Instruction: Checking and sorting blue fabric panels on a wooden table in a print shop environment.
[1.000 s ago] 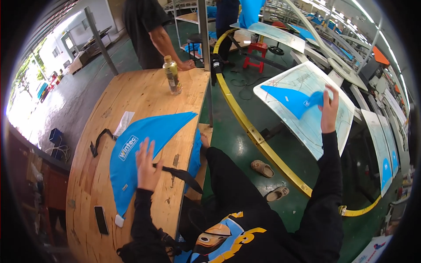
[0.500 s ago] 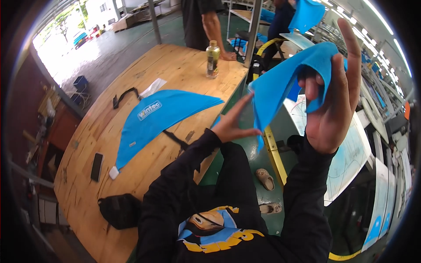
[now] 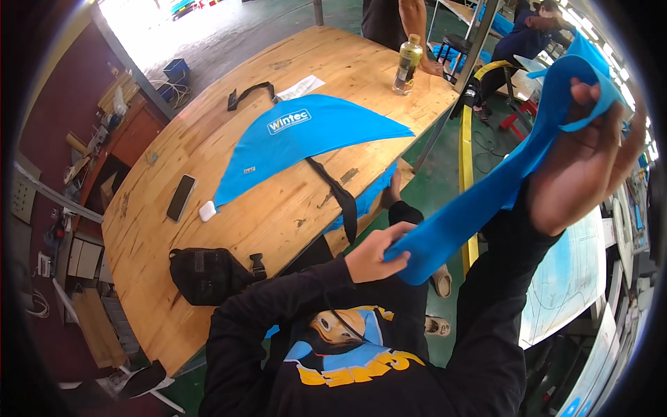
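A long blue piece of cloth point(image 3: 472, 205) slants between my hands in front of my body. My left hand point(image 3: 375, 256) pinches its lower left end between thumb and fingers. Higher up on the right, my right hand point(image 3: 573, 163) has the other end, which folds over my bent fingers; part of that grip is hidden by the cloth. On the wooden table to the left lies a larger blue fabric panel point(image 3: 333, 132), roughly triangular, with a white printed label. A black strap point(image 3: 337, 187) sticks out from under its edge and hangs over the table's side.
The table point(image 3: 149, 278) holds a phone point(image 3: 181, 198), a small white case point(image 3: 207, 211), a black pouch point(image 3: 208, 276) and a bottle point(image 3: 408, 66). Another person's hand point(image 3: 432, 67) rests near the bottle. A yellow rail point(image 3: 466, 156) and a white board point(image 3: 566, 278) stand to the right.
My left hand, spread beside the cloth before, has closed on its lower end. The cloth is now drawn out lengthwise, with my right hand farther right. The whole view has shifted.
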`<state>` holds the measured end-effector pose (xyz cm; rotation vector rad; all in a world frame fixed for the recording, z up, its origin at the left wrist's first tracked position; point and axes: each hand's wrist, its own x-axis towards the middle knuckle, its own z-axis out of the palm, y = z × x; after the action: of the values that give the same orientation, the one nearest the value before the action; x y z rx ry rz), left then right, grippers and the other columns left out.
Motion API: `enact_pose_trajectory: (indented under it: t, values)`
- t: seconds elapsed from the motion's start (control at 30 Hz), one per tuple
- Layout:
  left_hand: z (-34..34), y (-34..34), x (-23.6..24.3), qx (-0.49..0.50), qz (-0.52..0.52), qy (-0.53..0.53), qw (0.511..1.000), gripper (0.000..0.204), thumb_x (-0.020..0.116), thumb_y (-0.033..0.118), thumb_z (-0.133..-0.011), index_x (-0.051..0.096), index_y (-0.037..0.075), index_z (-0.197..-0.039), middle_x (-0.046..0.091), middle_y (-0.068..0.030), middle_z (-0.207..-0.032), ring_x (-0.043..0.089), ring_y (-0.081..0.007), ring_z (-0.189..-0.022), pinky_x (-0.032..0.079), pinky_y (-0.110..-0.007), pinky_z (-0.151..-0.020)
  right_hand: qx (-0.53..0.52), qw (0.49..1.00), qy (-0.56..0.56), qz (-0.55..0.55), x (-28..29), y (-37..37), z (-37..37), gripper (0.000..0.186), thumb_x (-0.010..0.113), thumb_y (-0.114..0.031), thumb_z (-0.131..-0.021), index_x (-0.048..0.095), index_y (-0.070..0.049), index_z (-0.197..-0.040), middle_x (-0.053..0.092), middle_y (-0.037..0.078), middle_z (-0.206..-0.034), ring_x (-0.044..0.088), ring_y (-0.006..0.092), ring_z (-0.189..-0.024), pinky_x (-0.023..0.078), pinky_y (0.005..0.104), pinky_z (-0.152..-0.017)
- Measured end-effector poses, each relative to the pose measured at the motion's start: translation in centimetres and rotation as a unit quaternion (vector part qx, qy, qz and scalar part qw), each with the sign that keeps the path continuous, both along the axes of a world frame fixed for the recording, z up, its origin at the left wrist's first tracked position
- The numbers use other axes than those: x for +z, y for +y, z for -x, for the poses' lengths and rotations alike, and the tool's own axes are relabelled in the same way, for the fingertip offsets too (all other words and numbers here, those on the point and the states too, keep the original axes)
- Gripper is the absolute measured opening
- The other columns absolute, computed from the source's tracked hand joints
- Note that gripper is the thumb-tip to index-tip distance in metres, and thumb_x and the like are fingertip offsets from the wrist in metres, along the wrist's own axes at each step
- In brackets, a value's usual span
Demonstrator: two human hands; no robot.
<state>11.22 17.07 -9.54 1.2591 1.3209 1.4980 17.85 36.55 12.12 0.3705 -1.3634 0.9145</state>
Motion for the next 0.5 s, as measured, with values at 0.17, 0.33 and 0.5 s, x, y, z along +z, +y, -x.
enact_pose_trajectory:
  t: [0.17, 0.33, 0.5]
  values:
    - [2.1, -4.3, -2.5, 0.131, -0.010, 0.103, 0.986, 0.021, 0.062, 0.006, -0.090, 0.059, -0.002, -0.109, 0.066, -0.0111, -0.090, 0.065, -0.0185, -0.078, 0.049, -0.027, -0.069, 0.137, 0.982, 0.044, 0.125, 0.4, 1.1, -2.9, 0.023, 0.045, -0.012, -0.099, 0.055, 0.007, -0.105, 0.060, 0.018, -0.096, 0.058, 0.0286, -0.102, 0.040, 0.0493, -0.106]
    - [4.3, -9.1, -2.7, 0.181, 0.067, 0.117, 0.974, 0.017, 0.066, 0.008, -0.089, 0.064, -0.003, -0.102, 0.067, -0.0116, -0.092, 0.065, -0.0165, -0.079, 0.050, -0.027, -0.070, 0.055, 0.997, -0.059, 0.011, 1.1, 6.1, -6.3, 0.035, 0.048, -0.027, -0.096, 0.045, -0.001, -0.120, 0.050, 0.019, -0.120, 0.056, 0.0330, -0.109, 0.047, 0.0398, -0.095]
    - [8.2, -14.8, -2.1, 0.247, 0.104, 0.129, 0.955, 0.015, 0.067, 0.004, -0.087, 0.066, -0.002, -0.100, 0.068, -0.0081, -0.091, 0.063, -0.0130, -0.080, 0.050, -0.026, -0.072, -0.159, 0.968, -0.190, 0.049, -1.1, 9.3, -4.3, 0.038, 0.055, -0.016, -0.093, 0.053, 0.006, -0.125, 0.062, 0.015, -0.107, 0.058, 0.0234, -0.105, 0.043, 0.0356, -0.097]
